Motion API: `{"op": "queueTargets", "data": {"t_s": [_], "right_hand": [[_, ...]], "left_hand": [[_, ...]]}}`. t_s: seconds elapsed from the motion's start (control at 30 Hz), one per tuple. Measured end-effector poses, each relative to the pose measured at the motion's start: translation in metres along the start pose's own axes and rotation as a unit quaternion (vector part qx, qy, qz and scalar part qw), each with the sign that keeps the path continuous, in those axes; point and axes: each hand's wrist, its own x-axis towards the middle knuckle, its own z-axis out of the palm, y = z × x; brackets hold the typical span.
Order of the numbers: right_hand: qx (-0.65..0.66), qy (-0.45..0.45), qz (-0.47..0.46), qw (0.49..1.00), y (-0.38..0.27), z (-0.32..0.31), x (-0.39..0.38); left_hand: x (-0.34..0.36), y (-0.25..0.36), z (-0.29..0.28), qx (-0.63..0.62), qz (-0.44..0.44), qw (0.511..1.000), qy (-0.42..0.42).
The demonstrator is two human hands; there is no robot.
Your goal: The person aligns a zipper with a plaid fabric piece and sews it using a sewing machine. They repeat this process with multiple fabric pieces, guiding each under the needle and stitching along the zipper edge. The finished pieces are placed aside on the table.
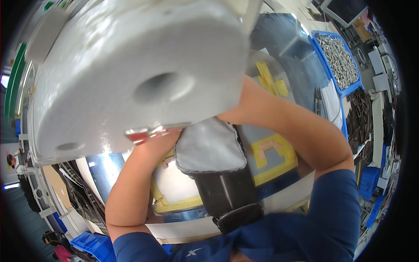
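Observation:
A large white machine head, which looks like a sewing machine (pixel 109 83), fills the upper left and hides the fingers of both my hands. My left hand (pixel 168 142) goes in under its lower edge, with only the wrist part showing. From the other side my right hand (pixel 238 109) also passes behind it. Between my wrists lies a bag piece with a grey lining panel (pixel 211 146) and stitched black edges. Its black fabric part (pixel 227 187), with a zipper down the middle, hangs toward my body. What my fingers hold is hidden.
Yellow tape (pixel 277 159) marks the work plate under the bag piece. At the far right, a blue tray (pixel 316 41) holds many small metal parts (pixel 337 59), with dark pieces (pixel 360 115) nearby. A blue crate (pixel 94 246) stands lower left, and other people are farther left.

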Motion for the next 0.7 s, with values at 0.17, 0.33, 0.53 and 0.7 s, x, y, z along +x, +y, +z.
{"op": "queueTargets", "data": {"t_s": [0.17,0.33,0.53,0.7], "right_hand": [[0.001,-0.001,-0.002,1.000,0.003,-0.004,-0.002],[-0.037,0.002,-0.004,0.999,0.004,-0.009,-0.004],[-0.047,0.014,-0.022,0.999,0.015,-0.001,-0.005],[-0.031,0.008,-0.009,0.999,0.008,-0.007,-0.004]], "left_hand": [[-0.007,-0.004,0.005,-0.024,-0.011,1.000,0.014],[-0.006,-0.011,0.006,-0.029,0.017,0.999,0.004],[0.003,-0.002,0.001,0.029,0.011,0.998,-0.046],[-0.007,-0.011,0.006,-0.011,0.003,1.000,-0.012]]}}
